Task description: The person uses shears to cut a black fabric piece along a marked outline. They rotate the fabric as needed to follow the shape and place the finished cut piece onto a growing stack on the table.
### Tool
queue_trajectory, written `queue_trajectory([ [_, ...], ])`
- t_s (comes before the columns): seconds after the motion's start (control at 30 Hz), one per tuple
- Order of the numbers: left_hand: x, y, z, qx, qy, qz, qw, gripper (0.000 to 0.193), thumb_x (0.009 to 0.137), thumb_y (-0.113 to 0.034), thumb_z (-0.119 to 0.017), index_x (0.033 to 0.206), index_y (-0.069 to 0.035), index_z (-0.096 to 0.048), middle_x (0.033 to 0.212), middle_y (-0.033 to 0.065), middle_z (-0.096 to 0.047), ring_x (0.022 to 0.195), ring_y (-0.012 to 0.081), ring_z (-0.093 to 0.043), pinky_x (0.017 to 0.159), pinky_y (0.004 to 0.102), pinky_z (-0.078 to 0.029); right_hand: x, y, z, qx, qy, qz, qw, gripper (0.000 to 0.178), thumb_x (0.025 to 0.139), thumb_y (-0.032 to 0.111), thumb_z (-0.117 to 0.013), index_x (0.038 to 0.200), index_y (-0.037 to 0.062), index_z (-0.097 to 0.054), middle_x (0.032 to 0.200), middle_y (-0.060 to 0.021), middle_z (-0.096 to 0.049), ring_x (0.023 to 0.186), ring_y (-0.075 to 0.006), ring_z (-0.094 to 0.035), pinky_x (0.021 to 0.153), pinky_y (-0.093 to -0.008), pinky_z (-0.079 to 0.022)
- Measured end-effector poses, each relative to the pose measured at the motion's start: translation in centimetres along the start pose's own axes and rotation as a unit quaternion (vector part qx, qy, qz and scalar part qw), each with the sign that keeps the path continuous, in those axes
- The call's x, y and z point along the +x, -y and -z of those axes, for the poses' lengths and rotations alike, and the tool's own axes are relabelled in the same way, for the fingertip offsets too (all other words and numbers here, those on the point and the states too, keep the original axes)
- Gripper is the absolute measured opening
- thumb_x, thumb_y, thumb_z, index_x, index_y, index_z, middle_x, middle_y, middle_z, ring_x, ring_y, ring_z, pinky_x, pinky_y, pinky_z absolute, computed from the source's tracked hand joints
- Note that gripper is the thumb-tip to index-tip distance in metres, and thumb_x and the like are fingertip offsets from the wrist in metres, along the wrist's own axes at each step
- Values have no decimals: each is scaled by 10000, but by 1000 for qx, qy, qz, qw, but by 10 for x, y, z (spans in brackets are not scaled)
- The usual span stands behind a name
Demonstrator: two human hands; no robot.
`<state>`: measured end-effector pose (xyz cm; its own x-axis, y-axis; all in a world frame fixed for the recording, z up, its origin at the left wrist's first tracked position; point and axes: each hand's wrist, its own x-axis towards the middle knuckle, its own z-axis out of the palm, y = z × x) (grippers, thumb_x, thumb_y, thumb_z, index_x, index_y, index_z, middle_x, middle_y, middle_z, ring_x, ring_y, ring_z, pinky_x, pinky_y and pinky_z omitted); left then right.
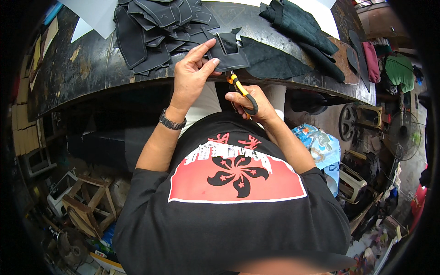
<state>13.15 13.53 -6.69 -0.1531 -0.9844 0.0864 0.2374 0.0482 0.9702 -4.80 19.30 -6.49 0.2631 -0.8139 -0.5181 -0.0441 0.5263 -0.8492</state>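
At the front edge of the table, my left hand [193,73] pinches a black leather piece [234,61] between thumb and fingers. The piece has a slot-like opening and pale stitch lines along its border. My right hand [257,101] is closed around pliers [238,85] with yellow and black handles. The jaws point away from me and meet the near edge of the leather piece; whether they grip it is too small to tell. A pile of similar black stitched pieces [153,28] lies just beyond my left hand.
A flat dark leather sheet [270,59] lies right of the held piece, with a folded dark hide [300,27] behind it. White paper [94,16] is at the far left. The dark table's edge [98,91] curves before me. Wooden stools [89,204] and a fan [404,134] stand around.
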Motion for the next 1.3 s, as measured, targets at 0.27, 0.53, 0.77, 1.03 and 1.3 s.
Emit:
queue_trajectory([
  [0.27, 1, 1, 1, 15, 4, 22, 1000, 462, 863, 18, -647, 1311, -4, -537, 1047, 4, -565, 746, 28, -554, 735, 230, -568, 3, -2, -3, 14, -15, -9, 1000, 391, 818, 367, -748, 653, 73, -550, 519, -2, -503, 386, -65, -453, 370, -214, -326],
  [0.53, 65, -70, 47, 148, 7, -182, 972, 461, 842, 31, -659, 1288, 2, -548, 1089, 82, -651, 890, 105, -632, 785, 246, -547, 4, 3, 4, -16, -6, -4, 1000, 403, 800, 381, -761, 656, 67, -552, 531, -11, -516, 395, -79, -472, 383, -223, -341],
  [0.77, 118, -80, 100, 670, -180, -308, 651, 488, 801, -283, -715, 1251, -122, -613, 1437, 224, -382, 1333, 395, -350, 1083, 516, -301, -2, 1, 7, 45, 2, 14, 999, 375, 798, 359, -766, 698, 61, -562, 575, -17, -532, 423, -79, -488, 396, -222, -375],
  [1.03, 114, -34, 108, 605, -72, -233, 758, 729, 908, -546, -524, 1487, -171, -289, 1549, 171, -218, 1433, 392, -161, 1117, 554, -196, -16, 9, 13, 105, -1, 58, 993, 308, 837, 303, -738, 768, 54, -572, 602, -18, -545, 449, -82, -502, 415, -219, -403],
  [1.3, 99, -52, 89, 502, -163, -337, 780, 517, 876, -306, -669, 1325, -99, -515, 1370, 150, -474, 1287, 337, -423, 1078, 468, -315, -27, 15, 30, 150, -72, 118, 979, 291, 827, 292, -736, 789, 44, -590, 649, -19, -575, 524, -81, -564, 429, -217, -457],
])
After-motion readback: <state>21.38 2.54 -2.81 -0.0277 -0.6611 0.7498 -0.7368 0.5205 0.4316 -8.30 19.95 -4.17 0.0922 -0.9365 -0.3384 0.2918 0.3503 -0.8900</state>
